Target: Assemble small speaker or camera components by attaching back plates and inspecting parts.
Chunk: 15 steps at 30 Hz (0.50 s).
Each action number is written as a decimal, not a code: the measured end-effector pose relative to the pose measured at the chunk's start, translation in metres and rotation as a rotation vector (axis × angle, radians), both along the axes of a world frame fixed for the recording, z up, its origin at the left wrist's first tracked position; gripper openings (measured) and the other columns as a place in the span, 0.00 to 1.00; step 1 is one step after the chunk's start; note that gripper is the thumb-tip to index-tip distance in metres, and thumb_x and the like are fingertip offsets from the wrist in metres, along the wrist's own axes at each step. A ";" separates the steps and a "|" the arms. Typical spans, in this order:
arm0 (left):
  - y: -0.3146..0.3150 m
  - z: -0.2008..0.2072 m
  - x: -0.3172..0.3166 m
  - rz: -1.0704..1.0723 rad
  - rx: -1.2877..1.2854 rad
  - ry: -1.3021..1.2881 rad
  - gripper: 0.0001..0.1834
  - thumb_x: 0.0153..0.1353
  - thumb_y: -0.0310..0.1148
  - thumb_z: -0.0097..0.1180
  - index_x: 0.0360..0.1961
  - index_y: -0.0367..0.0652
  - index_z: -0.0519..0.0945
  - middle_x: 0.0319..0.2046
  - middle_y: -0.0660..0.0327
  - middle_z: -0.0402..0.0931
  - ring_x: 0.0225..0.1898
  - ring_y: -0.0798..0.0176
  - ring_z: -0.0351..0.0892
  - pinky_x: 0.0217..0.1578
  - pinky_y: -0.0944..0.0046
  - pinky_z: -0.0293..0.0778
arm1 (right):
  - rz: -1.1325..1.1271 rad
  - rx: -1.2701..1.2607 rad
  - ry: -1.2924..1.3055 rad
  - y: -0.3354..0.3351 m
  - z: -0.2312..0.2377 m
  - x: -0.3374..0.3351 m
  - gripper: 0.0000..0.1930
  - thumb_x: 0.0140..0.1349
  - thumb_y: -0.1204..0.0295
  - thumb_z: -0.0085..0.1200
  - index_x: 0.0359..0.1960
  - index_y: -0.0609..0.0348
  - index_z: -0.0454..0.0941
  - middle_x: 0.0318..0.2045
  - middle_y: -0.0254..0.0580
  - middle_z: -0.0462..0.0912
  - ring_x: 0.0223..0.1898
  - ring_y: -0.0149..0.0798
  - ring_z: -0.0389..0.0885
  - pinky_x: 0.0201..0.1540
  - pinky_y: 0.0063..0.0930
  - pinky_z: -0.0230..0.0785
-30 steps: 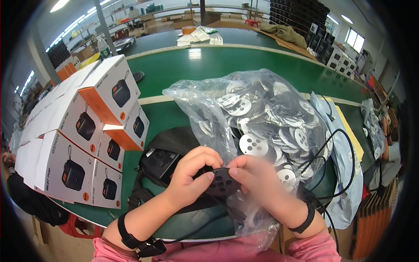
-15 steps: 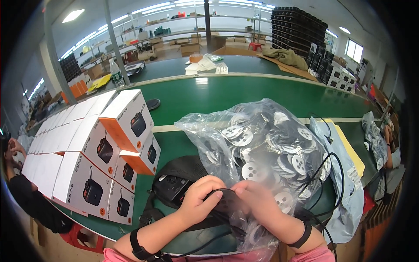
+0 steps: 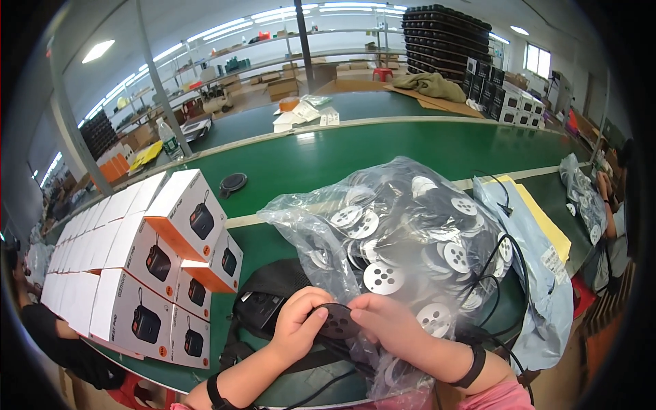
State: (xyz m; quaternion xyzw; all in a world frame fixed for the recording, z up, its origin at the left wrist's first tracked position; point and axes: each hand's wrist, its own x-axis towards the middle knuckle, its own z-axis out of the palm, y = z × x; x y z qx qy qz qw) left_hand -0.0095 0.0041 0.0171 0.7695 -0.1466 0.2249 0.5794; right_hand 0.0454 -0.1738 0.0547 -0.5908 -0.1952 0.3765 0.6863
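A black round disc with several holes (image 3: 337,321) is held near the table's front edge, between my two hands. My left hand (image 3: 298,324) pinches its left rim with thumb and fingers. At its right rim, the fingertips of my right hand (image 3: 386,320) are closed on the same disc. Behind and to the right lies a clear plastic bag (image 3: 301,222) full of white discs with dark holes (image 3: 384,277); its loose film reaches under my right hand. A black pouch (image 3: 290,273) with a black boxy device (image 3: 258,309) in it sits just left of my left hand.
White and orange product boxes (image 3: 133,311) are stacked at the left. A dark round piece (image 3: 233,183) rests on the green table (image 3: 314,150). Black cables (image 3: 523,273) cross a pale blue bag (image 3: 547,321) on the right. Other people sit at both sides.
The disc has tilted so that its holed face now shows more fully. Both hands keep hold of it. The whole view has shifted slightly.
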 end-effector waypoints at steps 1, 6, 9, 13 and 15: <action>0.000 0.000 0.000 0.002 0.001 -0.003 0.06 0.57 0.28 0.47 0.28 0.35 0.73 0.30 0.56 0.73 0.33 0.59 0.71 0.37 0.64 0.67 | -0.002 -0.010 -0.002 0.000 0.000 0.000 0.09 0.62 0.73 0.46 0.40 0.65 0.71 0.34 0.30 0.75 0.34 0.20 0.71 0.37 0.13 0.64; -0.001 0.000 -0.001 0.021 0.014 0.001 0.06 0.56 0.28 0.47 0.28 0.35 0.73 0.30 0.56 0.73 0.33 0.59 0.72 0.38 0.65 0.67 | -0.013 0.017 -0.004 0.001 -0.002 -0.001 0.08 0.62 0.73 0.46 0.40 0.64 0.71 0.32 0.30 0.75 0.31 0.19 0.70 0.34 0.13 0.63; -0.001 0.000 -0.002 0.032 0.021 0.003 0.07 0.56 0.28 0.47 0.30 0.35 0.73 0.31 0.55 0.73 0.34 0.58 0.72 0.38 0.65 0.67 | -0.030 -0.009 -0.013 0.002 -0.006 0.000 0.08 0.62 0.73 0.46 0.39 0.63 0.72 0.26 0.28 0.72 0.25 0.17 0.66 0.27 0.12 0.59; 0.002 0.001 -0.002 -0.026 0.002 -0.034 0.08 0.56 0.29 0.48 0.33 0.34 0.73 0.32 0.55 0.72 0.34 0.58 0.71 0.39 0.64 0.66 | -0.139 0.027 0.062 0.003 -0.010 -0.001 0.07 0.61 0.72 0.46 0.37 0.61 0.72 0.19 0.25 0.68 0.19 0.18 0.61 0.21 0.12 0.53; 0.003 0.002 -0.002 -0.052 0.016 -0.054 0.09 0.55 0.29 0.48 0.34 0.34 0.73 0.33 0.54 0.72 0.35 0.57 0.71 0.39 0.64 0.66 | -0.181 0.075 0.098 0.003 -0.012 0.001 0.07 0.62 0.71 0.46 0.37 0.61 0.71 0.20 0.26 0.68 0.18 0.19 0.62 0.21 0.13 0.54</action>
